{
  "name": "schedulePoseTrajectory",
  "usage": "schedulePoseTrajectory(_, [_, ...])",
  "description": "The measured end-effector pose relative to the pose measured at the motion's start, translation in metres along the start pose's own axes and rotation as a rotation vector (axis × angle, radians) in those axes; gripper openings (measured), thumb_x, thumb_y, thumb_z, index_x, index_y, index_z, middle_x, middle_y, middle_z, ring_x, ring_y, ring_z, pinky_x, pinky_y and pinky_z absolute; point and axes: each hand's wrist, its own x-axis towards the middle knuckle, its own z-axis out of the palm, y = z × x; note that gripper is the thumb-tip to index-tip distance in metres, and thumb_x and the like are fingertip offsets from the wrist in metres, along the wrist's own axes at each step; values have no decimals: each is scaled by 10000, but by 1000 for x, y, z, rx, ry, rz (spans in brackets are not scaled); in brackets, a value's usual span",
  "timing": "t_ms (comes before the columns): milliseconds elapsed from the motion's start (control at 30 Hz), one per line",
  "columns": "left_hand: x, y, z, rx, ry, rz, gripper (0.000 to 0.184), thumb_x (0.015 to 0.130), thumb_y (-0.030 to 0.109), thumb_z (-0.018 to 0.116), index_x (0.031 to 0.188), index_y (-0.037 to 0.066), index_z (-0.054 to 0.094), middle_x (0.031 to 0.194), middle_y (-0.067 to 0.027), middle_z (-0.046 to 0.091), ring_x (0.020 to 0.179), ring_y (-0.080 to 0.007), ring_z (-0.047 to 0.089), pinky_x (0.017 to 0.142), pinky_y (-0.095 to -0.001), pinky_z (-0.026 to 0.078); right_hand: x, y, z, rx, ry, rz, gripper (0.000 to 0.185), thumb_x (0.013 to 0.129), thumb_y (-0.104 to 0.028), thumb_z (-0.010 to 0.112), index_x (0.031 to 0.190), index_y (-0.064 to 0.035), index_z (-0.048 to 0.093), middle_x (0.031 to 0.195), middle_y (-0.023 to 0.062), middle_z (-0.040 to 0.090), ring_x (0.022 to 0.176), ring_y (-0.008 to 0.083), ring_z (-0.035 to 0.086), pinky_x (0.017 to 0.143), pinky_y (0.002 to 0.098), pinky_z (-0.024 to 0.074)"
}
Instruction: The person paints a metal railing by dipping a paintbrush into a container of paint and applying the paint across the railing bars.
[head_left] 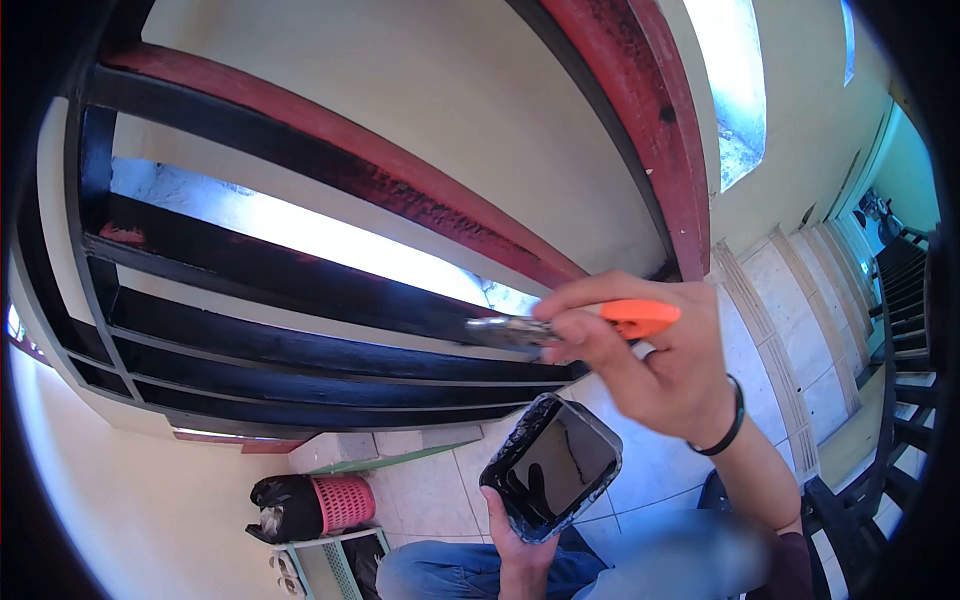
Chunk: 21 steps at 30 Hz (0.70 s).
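My right hand is closed around the orange handle of a paintbrush. Its bristle end points left and looks blurred against a black-painted slat of a stair-like frame; whether it touches I cannot tell. Below it, my left hand grips a square plastic container by its lower edge. Glossy black paint lies inside, and dark smears coat the walls. Higher up, one slat shows red on one part and black on another.
A long red and black beam rises at the upper right. Tiled steps and a black railing are on the right. A pink basket and a black bag sit on a small rack at the lower left.
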Motion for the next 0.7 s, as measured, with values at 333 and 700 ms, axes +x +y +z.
schedulePoseTrajectory(333, [-1,0,-5,-114,-17,-13,690,1056,605,441,1536,109,450,1525,-116,528,1394,-313,518,1150,-547,425,12,-15,7,145,95,-48,270,1064,-175,607,1064,65,730,1017,154,763,832,208,784,691,252,620])
schedulePoseTrajectory(700, [-3,1,-5,-100,-41,-5,691,1057,595,453,1540,102,444,1513,-117,537,1395,-317,516,1158,-540,415,-5,8,20,187,309,9,164,998,-121,669,998,26,742,756,103,752,664,180,762,614,253,563])
